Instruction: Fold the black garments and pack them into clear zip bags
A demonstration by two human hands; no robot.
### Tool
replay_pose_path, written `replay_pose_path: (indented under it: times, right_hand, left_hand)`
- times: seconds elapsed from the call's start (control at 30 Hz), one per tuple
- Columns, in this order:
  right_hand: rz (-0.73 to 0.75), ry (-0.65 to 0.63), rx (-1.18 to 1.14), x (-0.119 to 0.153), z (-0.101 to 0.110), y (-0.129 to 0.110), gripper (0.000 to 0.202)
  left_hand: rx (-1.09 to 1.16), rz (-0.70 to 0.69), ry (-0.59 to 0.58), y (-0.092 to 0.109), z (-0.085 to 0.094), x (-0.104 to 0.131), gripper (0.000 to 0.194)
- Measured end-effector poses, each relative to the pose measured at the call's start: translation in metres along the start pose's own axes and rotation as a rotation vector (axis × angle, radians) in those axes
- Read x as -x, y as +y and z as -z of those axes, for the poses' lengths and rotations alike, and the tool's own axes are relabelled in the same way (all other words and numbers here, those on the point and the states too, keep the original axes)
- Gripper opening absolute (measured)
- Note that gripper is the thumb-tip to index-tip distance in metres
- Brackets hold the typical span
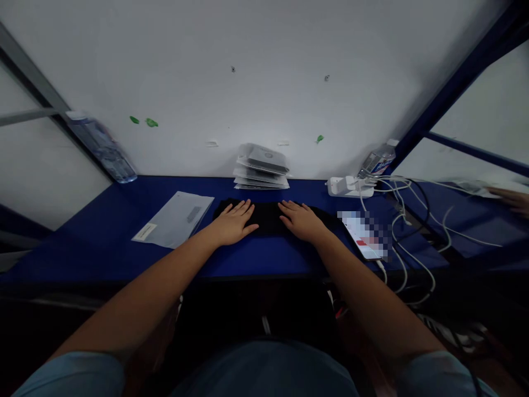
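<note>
A piece of black cloth (268, 219) lies spread on the blue table (252, 259) in front of me. My left hand (235, 223) rests flat on its left part, fingers spread and thumb pointing inward. On the right part lies my right hand (302, 220), also flat with its fingers apart. Left of the cloth is a clear plastic bag (176, 219) with a pale label at its lower corner. Behind the cloth, against the wall, stands a pile of flat packets in clear bags (262, 167). What the palms cover is hidden.
A phone (363, 234) on a white cable lies at the right. Behind it are a white power strip (349, 186), tangled cables (399, 220) and a bottle (378, 159). A larger bottle (101, 146) leans at the back left. Another person's hand (512, 198) shows at far right.
</note>
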State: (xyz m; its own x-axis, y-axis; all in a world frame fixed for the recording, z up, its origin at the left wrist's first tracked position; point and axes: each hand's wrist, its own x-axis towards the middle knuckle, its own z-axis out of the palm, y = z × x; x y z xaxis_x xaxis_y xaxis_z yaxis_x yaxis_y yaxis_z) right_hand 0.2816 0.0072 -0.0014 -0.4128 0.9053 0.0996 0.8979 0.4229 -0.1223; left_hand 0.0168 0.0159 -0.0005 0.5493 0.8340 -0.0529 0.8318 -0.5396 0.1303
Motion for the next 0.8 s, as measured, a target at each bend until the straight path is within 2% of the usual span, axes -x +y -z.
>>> replay_pose_path:
  times: [0.23, 0.43, 0.53, 0.67, 0.8]
  right_hand:
    - [-0.028, -0.032, 0.022, -0.002, -0.003, 0.000, 0.054]
    - [-0.021, -0.041, 0.028, -0.008, -0.004, 0.005, 0.054]
    - [-0.056, 0.017, 0.059, -0.008, -0.003, 0.006, 0.052]
    - [-0.284, 0.169, 0.098, 0.000, 0.001, 0.013, 0.051]
    - [-0.595, 0.255, 0.109, 0.011, 0.008, 0.025, 0.056]
  left_hand:
    - [-0.011, -0.029, 0.040, -0.005, -0.011, -0.005, 0.079]
    - [0.009, -0.012, 0.029, -0.003, -0.006, -0.005, 0.078]
    - [0.032, -0.020, 0.042, -0.006, -0.003, -0.004, 0.071]
    - [0.097, -0.094, 0.055, -0.021, 0.002, -0.005, 0.056]
    - [0.123, -0.119, 0.017, -0.034, 0.007, -0.004, 0.057]
